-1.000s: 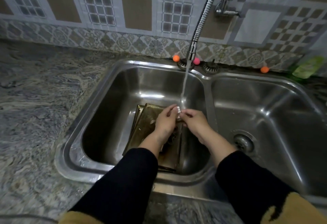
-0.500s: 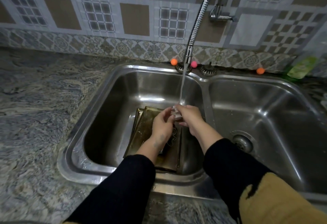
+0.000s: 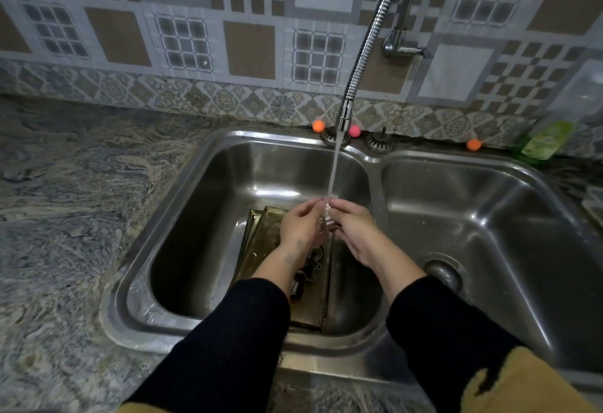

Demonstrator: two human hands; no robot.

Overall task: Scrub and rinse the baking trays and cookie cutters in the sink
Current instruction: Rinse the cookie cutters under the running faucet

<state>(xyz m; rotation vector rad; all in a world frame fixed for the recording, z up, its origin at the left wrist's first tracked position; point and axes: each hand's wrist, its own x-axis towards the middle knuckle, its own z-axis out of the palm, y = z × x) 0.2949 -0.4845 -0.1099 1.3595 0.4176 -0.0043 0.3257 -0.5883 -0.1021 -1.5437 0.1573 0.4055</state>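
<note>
I hold a small metal cookie cutter (image 3: 327, 217) between both hands, right under the water stream (image 3: 333, 171) that falls from the flexible faucet hose (image 3: 365, 50). My left hand (image 3: 301, 223) curls its fingers around the cutter's left side, and my right hand (image 3: 354, 225) pinches its right side, thumb and fingertips pressed on it, so the two hands meet over the piece. The cutter is mostly hidden by my fingers and the splashing water, so I cannot tell its shape.

All of this sits above the left basin of the double sink (image 3: 202, 210). Below my hands, on that basin's floor, lie the brownish baking trays (image 3: 264, 236), stacked and slightly tilted toward the basin's right wall. Another cookie cutter with a wavy outline (image 3: 315, 257) rests on the top tray, just beside my left wrist. The right basin shows only its drain (image 3: 443, 274). The marbled worktop (image 3: 65, 200) spreads to the left of the sink.
</note>
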